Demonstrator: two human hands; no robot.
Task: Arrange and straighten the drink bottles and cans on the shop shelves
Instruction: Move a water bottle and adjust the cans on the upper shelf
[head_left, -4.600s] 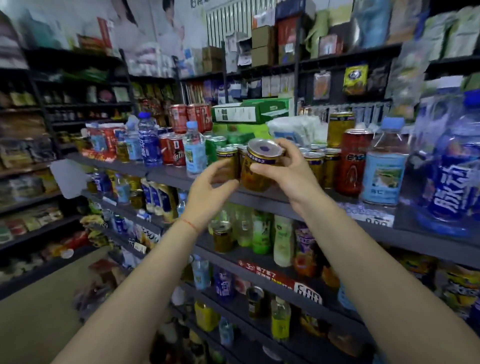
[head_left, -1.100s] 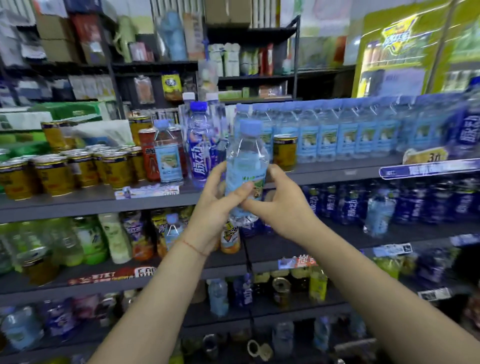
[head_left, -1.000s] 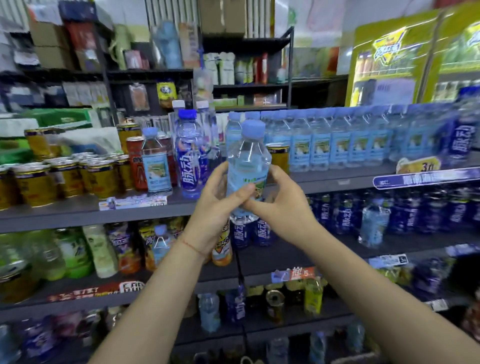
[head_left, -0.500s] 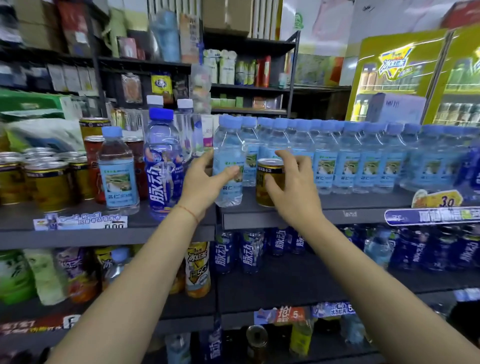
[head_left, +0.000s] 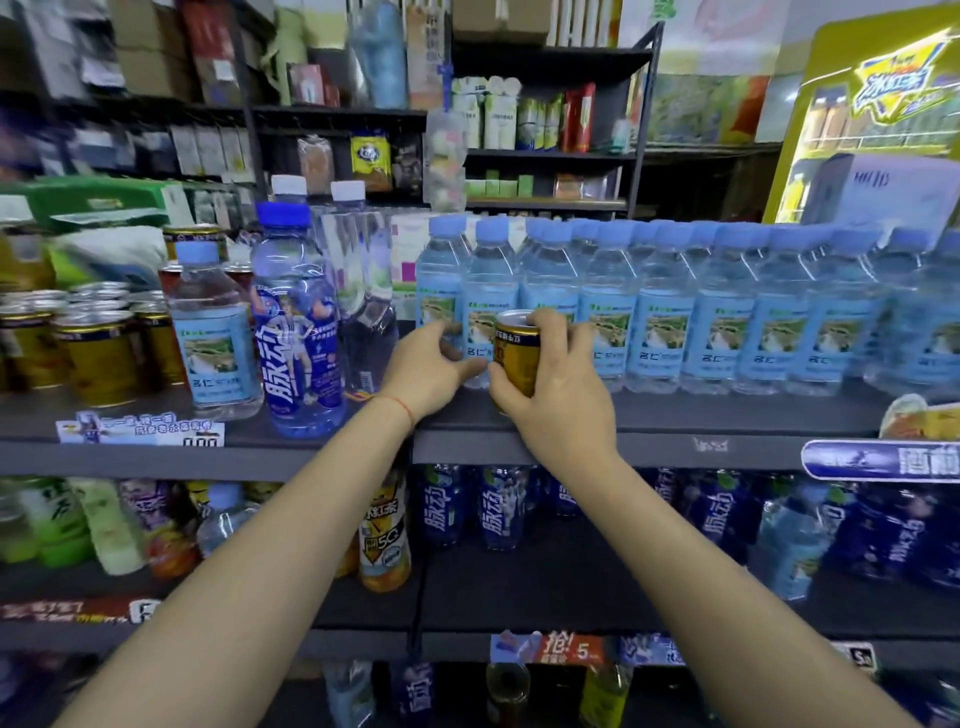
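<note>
A small gold can (head_left: 514, 353) stands at the front of the top grey shelf (head_left: 649, 447), and my right hand (head_left: 561, 395) is wrapped around it. Just left of it, my left hand (head_left: 426, 369) curls around the lower part of the leftmost water bottle (head_left: 441, 280). That bottle has a light-blue cap and label and stands upright on the shelf. It starts a long row of matching water bottles (head_left: 727, 312) running right behind the can.
Left of my hands stand a tall dark-blue drink bottle (head_left: 296, 322), a lone water bottle (head_left: 213, 332) and a cluster of gold cans (head_left: 98, 358). Dark-blue bottles (head_left: 498, 509) fill the shelf below. A yellow drinks fridge (head_left: 883, 104) is at the far right.
I carried a water bottle in both hands and set it at the left end of the row. My right hand has left it and closed around the gold can. The view has turned right.
</note>
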